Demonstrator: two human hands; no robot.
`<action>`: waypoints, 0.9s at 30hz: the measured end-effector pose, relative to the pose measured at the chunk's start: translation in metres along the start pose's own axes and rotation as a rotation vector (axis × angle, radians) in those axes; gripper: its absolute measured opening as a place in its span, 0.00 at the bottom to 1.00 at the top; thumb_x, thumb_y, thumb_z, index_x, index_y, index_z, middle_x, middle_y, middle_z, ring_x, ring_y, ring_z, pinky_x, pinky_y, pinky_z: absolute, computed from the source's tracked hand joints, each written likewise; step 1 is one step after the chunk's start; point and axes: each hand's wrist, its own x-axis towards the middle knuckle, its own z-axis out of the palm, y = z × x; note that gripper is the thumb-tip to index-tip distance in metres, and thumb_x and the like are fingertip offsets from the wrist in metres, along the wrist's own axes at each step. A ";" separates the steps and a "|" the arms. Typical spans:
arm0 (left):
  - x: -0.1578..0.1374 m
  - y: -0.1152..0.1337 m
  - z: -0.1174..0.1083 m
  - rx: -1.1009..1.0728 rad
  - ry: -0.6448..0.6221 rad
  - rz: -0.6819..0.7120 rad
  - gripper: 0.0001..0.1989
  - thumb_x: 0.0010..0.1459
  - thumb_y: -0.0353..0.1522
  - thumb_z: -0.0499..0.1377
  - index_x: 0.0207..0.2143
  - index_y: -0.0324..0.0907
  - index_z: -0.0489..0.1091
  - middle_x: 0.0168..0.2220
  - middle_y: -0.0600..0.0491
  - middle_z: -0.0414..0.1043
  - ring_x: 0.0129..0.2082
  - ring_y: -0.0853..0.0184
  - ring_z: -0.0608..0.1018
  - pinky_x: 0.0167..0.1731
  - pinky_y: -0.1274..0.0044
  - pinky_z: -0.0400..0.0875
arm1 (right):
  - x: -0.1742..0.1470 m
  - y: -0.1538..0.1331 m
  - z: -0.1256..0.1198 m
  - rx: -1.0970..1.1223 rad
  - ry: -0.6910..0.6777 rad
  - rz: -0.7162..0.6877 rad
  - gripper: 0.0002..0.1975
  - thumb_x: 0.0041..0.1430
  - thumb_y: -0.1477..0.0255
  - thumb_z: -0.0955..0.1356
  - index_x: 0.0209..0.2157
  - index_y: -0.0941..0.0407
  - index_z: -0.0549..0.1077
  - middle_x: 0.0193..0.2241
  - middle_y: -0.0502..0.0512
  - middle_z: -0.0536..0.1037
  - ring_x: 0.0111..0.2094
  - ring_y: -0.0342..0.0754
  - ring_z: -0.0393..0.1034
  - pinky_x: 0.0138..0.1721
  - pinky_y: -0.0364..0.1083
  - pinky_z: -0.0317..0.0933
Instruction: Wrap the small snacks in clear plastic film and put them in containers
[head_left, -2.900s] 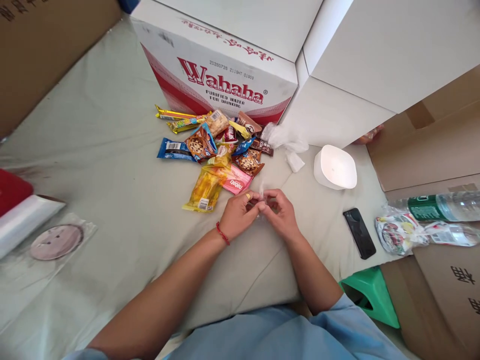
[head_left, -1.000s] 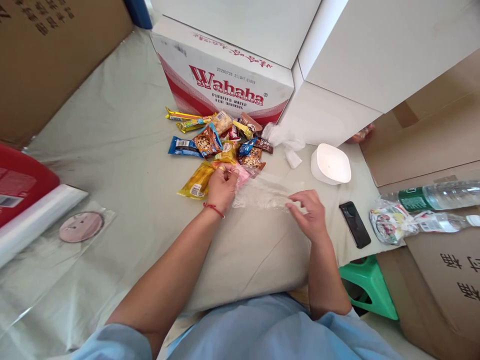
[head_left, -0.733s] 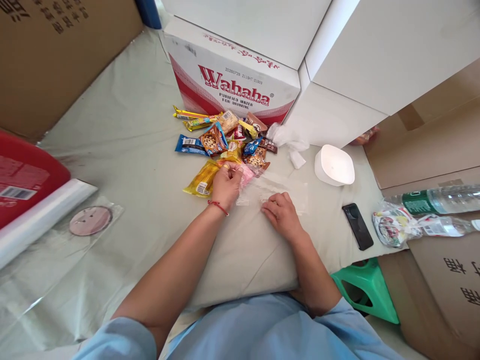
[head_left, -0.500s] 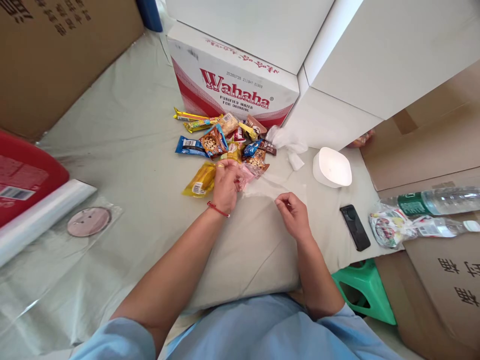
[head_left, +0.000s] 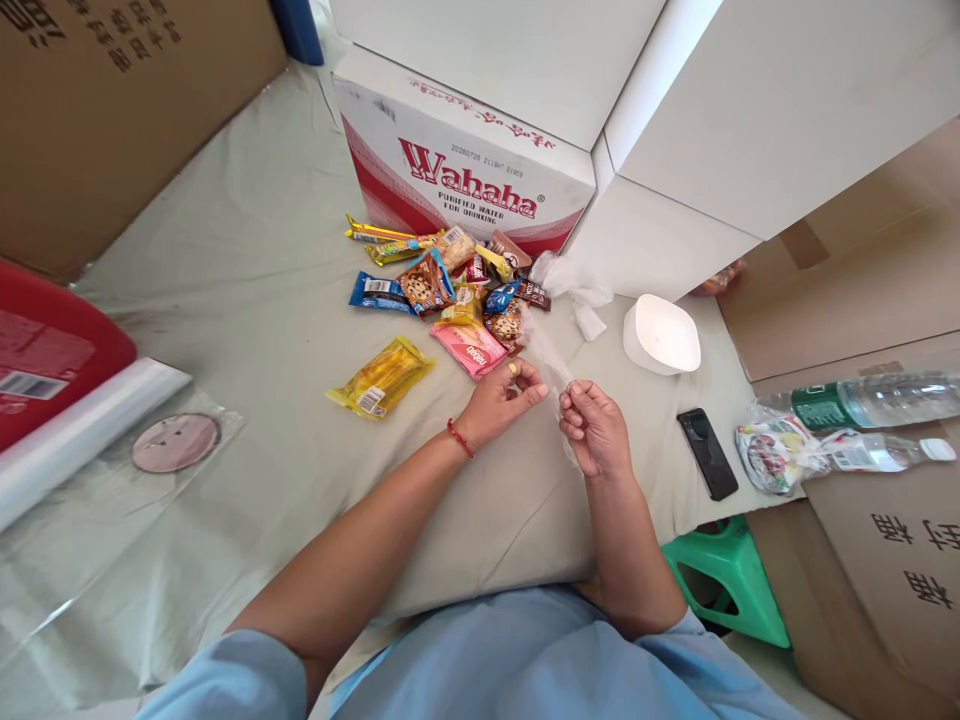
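My right hand (head_left: 595,425) is closed around a thin clear plastic bag (head_left: 551,350); part of the bag stretches up toward the snacks and some hangs below the fist. Close by on the left, my left hand (head_left: 504,402) has its thumb and fingers apart, with nothing seen in it. Just beyond its fingers lies a pink wafer packet (head_left: 471,348). A yellow snack packet (head_left: 382,378) rests alone to the left. Behind them is a pile of wrapped snacks, among them a cookie packet (head_left: 427,283) and a blue packet (head_left: 377,293).
A Wahaha water carton (head_left: 469,180) stands behind the snacks. Crumpled white plastic (head_left: 581,290), a white bowl (head_left: 660,335), a phone (head_left: 707,455) and plastic bottles (head_left: 877,400) are on the right. A red container (head_left: 60,350) and a plastic roll (head_left: 90,435) lie left.
My left hand has left the packets and moved right, toward my right hand. The clear bag is now gathered in my right fist. The yellow packet sits lower left, and the pink packet is uncovered.
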 end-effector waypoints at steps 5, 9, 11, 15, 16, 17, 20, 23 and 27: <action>0.001 -0.007 0.004 -0.063 -0.090 -0.066 0.18 0.52 0.46 0.70 0.35 0.40 0.77 0.34 0.51 0.76 0.34 0.67 0.76 0.35 0.75 0.71 | -0.004 0.010 0.008 -0.035 -0.051 0.025 0.20 0.45 0.60 0.82 0.29 0.56 0.73 0.24 0.45 0.71 0.20 0.34 0.54 0.16 0.33 0.50; 0.002 -0.009 -0.003 -0.142 -0.060 -0.106 0.16 0.52 0.44 0.70 0.31 0.40 0.75 0.29 0.54 0.75 0.31 0.69 0.75 0.37 0.75 0.70 | -0.003 0.011 0.010 -0.023 -0.060 0.031 0.19 0.46 0.61 0.81 0.29 0.56 0.73 0.25 0.46 0.72 0.20 0.34 0.55 0.16 0.34 0.50; 0.002 -0.008 -0.007 -0.165 -0.029 -0.124 0.17 0.51 0.44 0.71 0.31 0.41 0.75 0.28 0.56 0.74 0.30 0.70 0.73 0.36 0.76 0.68 | -0.003 0.009 0.009 -0.013 -0.048 0.027 0.19 0.46 0.62 0.81 0.29 0.56 0.73 0.25 0.46 0.72 0.20 0.34 0.54 0.16 0.34 0.50; 0.003 -0.004 -0.011 -0.235 0.006 -0.179 0.18 0.48 0.44 0.73 0.30 0.40 0.74 0.26 0.58 0.71 0.26 0.73 0.68 0.31 0.77 0.64 | -0.003 0.006 0.004 -0.012 -0.021 0.001 0.18 0.46 0.61 0.81 0.29 0.55 0.73 0.25 0.45 0.72 0.20 0.34 0.54 0.16 0.34 0.49; 0.004 -0.004 -0.012 -0.248 0.009 -0.190 0.18 0.47 0.44 0.73 0.30 0.40 0.74 0.26 0.58 0.70 0.25 0.73 0.67 0.30 0.78 0.63 | -0.003 0.005 0.002 -0.010 -0.017 -0.010 0.18 0.47 0.61 0.81 0.29 0.55 0.73 0.25 0.45 0.72 0.20 0.35 0.54 0.16 0.34 0.49; 0.004 -0.002 -0.012 -0.261 0.016 -0.197 0.18 0.47 0.43 0.73 0.30 0.40 0.74 0.25 0.58 0.70 0.25 0.74 0.66 0.29 0.78 0.62 | -0.002 0.004 0.000 -0.007 -0.010 -0.029 0.18 0.47 0.62 0.80 0.29 0.55 0.73 0.26 0.45 0.72 0.20 0.35 0.55 0.17 0.35 0.50; 0.004 0.002 -0.015 -0.360 0.066 -0.205 0.18 0.47 0.42 0.73 0.29 0.41 0.72 0.29 0.56 0.74 0.29 0.72 0.72 0.30 0.79 0.66 | 0.002 0.000 -0.013 0.021 0.065 -0.128 0.16 0.47 0.63 0.81 0.30 0.55 0.74 0.30 0.46 0.75 0.26 0.37 0.64 0.23 0.35 0.62; 0.007 0.006 -0.021 -0.503 0.123 -0.277 0.20 0.47 0.42 0.73 0.31 0.42 0.68 0.36 0.54 0.77 0.36 0.67 0.79 0.35 0.75 0.74 | 0.008 -0.008 -0.037 0.087 0.176 -0.139 0.18 0.42 0.65 0.82 0.29 0.54 0.74 0.34 0.48 0.78 0.32 0.40 0.71 0.33 0.40 0.71; 0.012 0.007 -0.029 -0.403 0.229 -0.365 0.20 0.51 0.41 0.70 0.34 0.44 0.63 0.33 0.56 0.75 0.28 0.68 0.81 0.22 0.80 0.70 | 0.008 -0.015 -0.076 0.060 0.249 -0.048 0.21 0.38 0.66 0.83 0.28 0.56 0.73 0.32 0.50 0.79 0.30 0.41 0.73 0.27 0.38 0.69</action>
